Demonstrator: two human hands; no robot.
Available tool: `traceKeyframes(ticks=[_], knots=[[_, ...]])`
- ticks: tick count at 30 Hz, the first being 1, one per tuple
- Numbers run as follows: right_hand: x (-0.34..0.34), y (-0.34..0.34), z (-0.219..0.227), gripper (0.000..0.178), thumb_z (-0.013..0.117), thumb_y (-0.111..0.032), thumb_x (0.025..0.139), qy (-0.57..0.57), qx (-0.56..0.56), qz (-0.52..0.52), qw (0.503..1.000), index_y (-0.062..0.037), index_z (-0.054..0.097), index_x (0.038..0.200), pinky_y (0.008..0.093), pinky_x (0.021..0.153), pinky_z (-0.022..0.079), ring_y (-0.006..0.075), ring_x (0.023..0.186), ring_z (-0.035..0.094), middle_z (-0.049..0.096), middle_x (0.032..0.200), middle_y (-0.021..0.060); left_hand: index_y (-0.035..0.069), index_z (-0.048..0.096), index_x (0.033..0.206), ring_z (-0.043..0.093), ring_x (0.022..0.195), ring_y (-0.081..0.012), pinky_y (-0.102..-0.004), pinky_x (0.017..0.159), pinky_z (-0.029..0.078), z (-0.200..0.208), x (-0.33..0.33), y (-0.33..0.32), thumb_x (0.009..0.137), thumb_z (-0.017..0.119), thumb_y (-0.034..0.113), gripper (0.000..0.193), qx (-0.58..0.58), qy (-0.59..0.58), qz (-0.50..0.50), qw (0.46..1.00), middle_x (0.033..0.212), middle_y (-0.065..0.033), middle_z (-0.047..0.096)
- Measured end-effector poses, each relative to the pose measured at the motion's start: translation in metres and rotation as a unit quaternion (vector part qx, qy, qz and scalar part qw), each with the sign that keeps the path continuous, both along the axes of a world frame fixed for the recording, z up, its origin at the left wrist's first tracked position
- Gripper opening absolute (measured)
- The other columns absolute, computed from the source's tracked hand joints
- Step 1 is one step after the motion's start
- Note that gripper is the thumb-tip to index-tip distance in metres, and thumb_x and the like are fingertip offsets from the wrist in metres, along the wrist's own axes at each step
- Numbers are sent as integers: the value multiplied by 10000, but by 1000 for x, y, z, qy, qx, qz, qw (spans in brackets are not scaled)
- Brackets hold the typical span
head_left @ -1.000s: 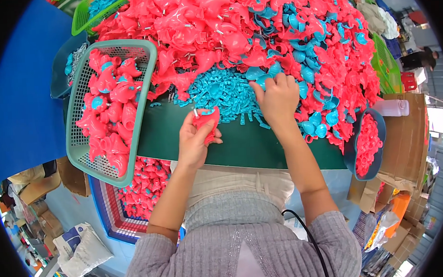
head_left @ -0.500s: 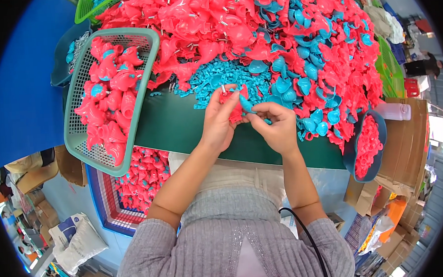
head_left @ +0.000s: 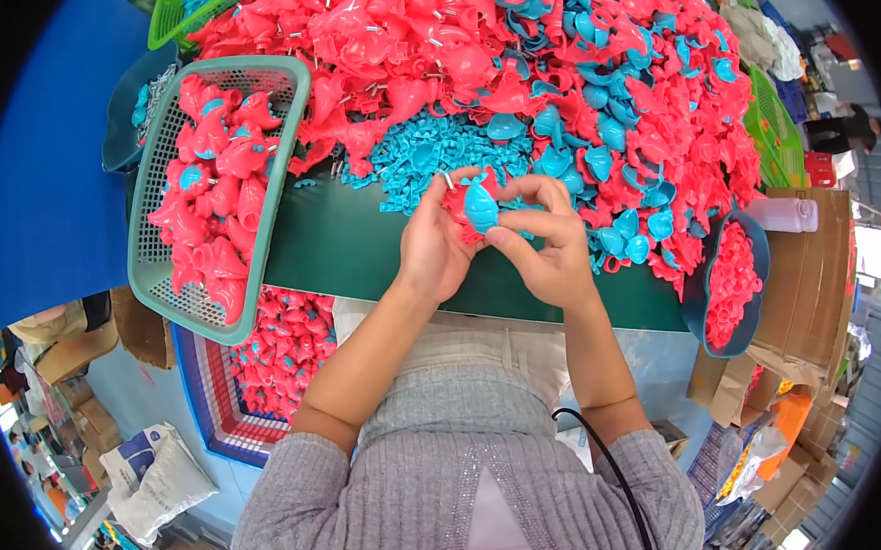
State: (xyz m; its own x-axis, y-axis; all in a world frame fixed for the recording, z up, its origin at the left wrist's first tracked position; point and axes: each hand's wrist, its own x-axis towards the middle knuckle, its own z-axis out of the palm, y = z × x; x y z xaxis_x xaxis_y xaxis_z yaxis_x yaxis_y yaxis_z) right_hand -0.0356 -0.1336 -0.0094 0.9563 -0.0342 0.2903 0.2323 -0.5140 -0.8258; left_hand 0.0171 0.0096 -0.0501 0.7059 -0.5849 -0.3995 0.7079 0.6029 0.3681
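Turquoise ribbed shell piece (head_left: 479, 207) has been moved from the edge of the pink hollow plastic part (head_left: 456, 204) onto its face, compared with half a second ago; it was then seen almost edge-on, and now its rounded side is turned to the camera.

From the head view, the work on this one part is judged to be about midway: the shell is laid over the part, but whether it is fully seated cannot be told. Near the upper left of the part, a metal pin (head_left: 447, 180) is seen. In the green mesh basket (head_left: 279, 189), a batch of pink parts is held, several with turquoise patches, so these are perhaps already finished. Much is left: a large heap of pink parts (head_left: 388, 39), with turquoise shells (head_left: 599, 162) mixed in at its right side, and a pile of small turquoise pieces (head_left: 424, 146).

By the left hand (head_left: 437, 245), the pink part is held with curled fingers above the dark green table (head_left: 350, 250). By the right hand (head_left: 549, 244), the shell's lower right edge is pinched between thumb and bent fingers, nearly closed. One second ago, this hand was at the heap; now both hands are brought together. No change is noticed in the basket.
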Motion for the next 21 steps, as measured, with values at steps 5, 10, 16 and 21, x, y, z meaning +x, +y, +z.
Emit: traceKeyframes(ticks=[5,10,16,21], knots=[[6,4,-15,105,725,-123,737,-3,-30,-14,999,-63,728,823,421,958,341,278,1184,467,515,1288,129,82,483,1230,573,1044,-216,-362,862,474,10,-2,5,1019,266,425,458,-12,-8,-2,1000,1162,-127,582],[6,2,-17,160,736,-150,729,51,87,16,995,-84,735,874,466,999,329,320,1260,402,464,1350,143,86,480,1240,567,1049,-209,-358,862,468,18,-3,6,1017,236,460,498,23,4,-3,1000,1175,-108,571],[9,-1,-13,143,725,-159,746,85,74,20,993,-82,726,867,454,1001,316,309,1246,408,461,1351,137,87,490,1232,581,1000,-184,-346,847,473,15,-4,4,1022,210,448,503,9,-11,-3,1000,1129,-81,591],[7,0,-8,124,720,-149,754,92,75,21,993,-75,713,852,433,994,316,284,1256,412,450,1368,131,90,499,1226,586,982,-174,-344,846,477,14,-4,1,1024,209,443,499,0,-13,-9,1000,1099,-78,603]])
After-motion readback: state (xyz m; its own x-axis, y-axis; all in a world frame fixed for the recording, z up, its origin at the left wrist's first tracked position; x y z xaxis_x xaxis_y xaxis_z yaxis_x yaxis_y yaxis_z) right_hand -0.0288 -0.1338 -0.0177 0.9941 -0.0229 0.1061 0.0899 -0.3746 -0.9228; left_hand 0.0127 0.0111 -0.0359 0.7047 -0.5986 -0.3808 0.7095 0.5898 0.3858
